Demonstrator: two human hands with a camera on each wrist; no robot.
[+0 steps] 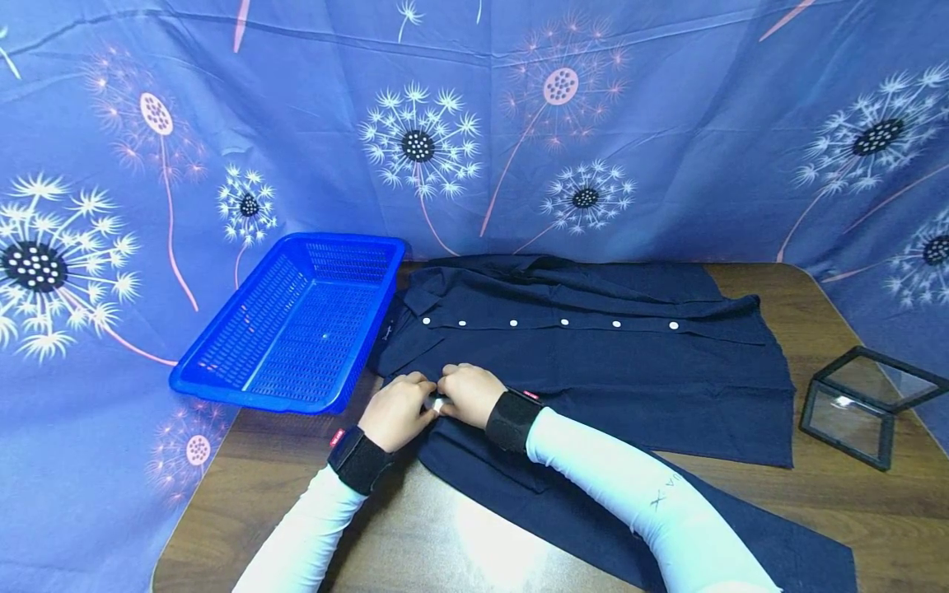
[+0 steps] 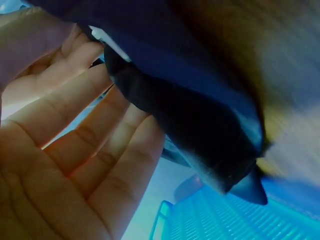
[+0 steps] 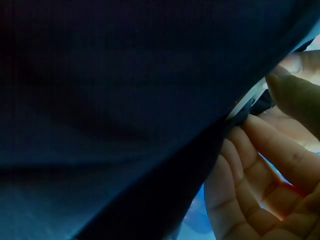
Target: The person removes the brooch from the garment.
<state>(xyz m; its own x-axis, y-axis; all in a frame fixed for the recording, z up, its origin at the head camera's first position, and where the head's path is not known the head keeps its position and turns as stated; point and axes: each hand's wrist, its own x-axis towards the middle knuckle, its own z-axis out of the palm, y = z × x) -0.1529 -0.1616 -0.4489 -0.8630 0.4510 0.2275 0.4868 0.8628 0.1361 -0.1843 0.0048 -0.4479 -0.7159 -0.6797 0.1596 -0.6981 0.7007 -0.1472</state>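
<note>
A dark navy shirt (image 1: pixel 593 366) lies spread on the table, its row of white buttons (image 1: pixel 565 322) facing up and its collar toward the basket. At the shirt's near left part, my left hand (image 1: pixel 396 412) and right hand (image 1: pixel 472 396) meet and pinch the fabric between thumbs and fingers. A small white piece (image 1: pixel 438 405) shows between the thumbs. Both wrist views show it edge-on, as a thin white strip (image 2: pixel 111 44) against the dark cloth (image 3: pixel 125 100); whether it is a button cannot be told. The cloth hides some fingertips.
Left of the shirt stands a blue plastic basket (image 1: pixel 356 325) with lattice walls. A black-framed, clear hinged case (image 1: pixel 848 432) stands unfolded at the table's right side. One sleeve (image 1: pixel 771 527) extends toward the near right edge. A dandelion-patterned curtain (image 1: pixel 489 123) hangs behind the wooden table (image 1: pixel 296 478).
</note>
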